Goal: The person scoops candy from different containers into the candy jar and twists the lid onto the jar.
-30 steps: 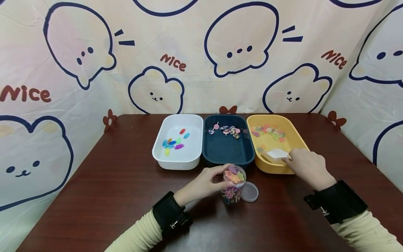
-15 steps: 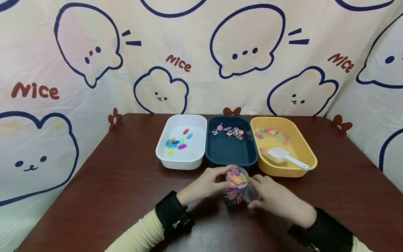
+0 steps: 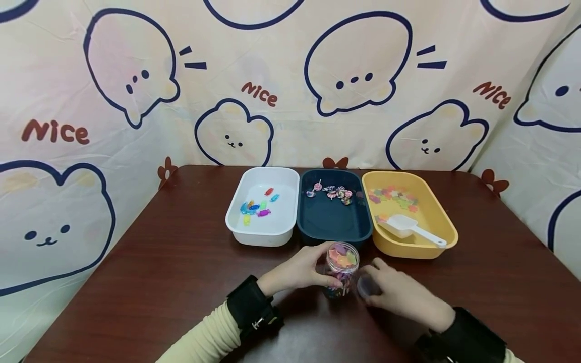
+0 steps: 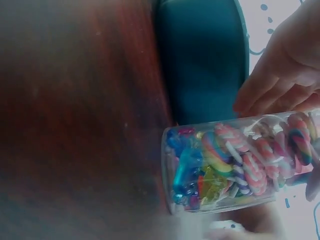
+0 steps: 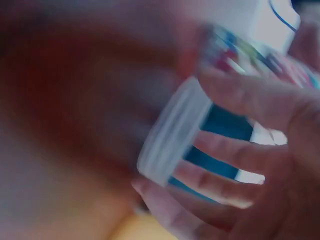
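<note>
A clear jar stands upright on the table in front of the dark blue tray. My left hand holds it, thumb and fingers round its side. Star-shaped pastel pieces fill its top; through its wall in the left wrist view, small lollipops lie above shiny wrapped-candy pieces. Just right of the jar, my right hand grips the round translucent lid by its edge. The right wrist view, blurred, has the lid's ridged rim between the thumb and fingertips. The jar's mouth is uncovered.
Behind the jar stand three trays: a white tray with candy-shaped pieces, a dark blue tray with lollipops, and a yellow tray with star pieces. A white scoop rests in the yellow tray, its handle over the rim.
My right hand has let go of the scoop in the yellow tray, come left to the lid beside the jar and taken hold of it. The left hand stays on the jar.
</note>
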The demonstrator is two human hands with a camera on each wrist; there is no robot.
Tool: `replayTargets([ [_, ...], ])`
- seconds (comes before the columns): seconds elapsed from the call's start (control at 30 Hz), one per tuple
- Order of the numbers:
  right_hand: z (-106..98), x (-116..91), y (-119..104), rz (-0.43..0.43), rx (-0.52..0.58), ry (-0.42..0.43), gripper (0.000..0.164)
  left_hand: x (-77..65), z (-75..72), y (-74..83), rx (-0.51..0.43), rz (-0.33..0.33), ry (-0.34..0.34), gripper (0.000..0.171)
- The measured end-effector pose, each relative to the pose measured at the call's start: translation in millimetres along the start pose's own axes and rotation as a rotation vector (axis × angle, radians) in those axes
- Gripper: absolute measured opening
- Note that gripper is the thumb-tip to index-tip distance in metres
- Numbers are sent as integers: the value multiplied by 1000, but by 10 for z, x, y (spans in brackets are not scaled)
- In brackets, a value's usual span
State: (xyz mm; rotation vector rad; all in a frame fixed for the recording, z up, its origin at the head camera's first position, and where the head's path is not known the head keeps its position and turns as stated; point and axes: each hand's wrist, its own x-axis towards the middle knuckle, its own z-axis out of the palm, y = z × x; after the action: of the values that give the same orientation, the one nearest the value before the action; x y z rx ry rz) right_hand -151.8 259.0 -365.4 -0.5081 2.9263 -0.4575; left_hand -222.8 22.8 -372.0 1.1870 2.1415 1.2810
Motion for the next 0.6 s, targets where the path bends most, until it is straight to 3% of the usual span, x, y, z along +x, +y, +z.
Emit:
replayTargets([
  [0.07, -175, -43, 12, 15, 48, 41, 45, 3, 4, -11, 11, 7, -1, 65],
  [0.13, -340, -81, 6, -12, 56, 146, 49, -3, 4, -20, 7, 2, -1, 61],
  [0.27, -549, -111, -115, -162, 88, 291, 54, -28, 1, -30, 0, -15, -4, 59],
  [0.33, -575, -75, -207, -287, 110, 269, 53, -33, 1, -35, 9, -10, -2, 58],
  [0.43, -579, 21, -349, -414, 105, 158, 51, -31, 4, -38, 33, 9, 5, 60],
  [0.6, -607, 180, -480, -420, 10, 10, 63, -19, 11, -35, 68, 29, 19, 63],
])
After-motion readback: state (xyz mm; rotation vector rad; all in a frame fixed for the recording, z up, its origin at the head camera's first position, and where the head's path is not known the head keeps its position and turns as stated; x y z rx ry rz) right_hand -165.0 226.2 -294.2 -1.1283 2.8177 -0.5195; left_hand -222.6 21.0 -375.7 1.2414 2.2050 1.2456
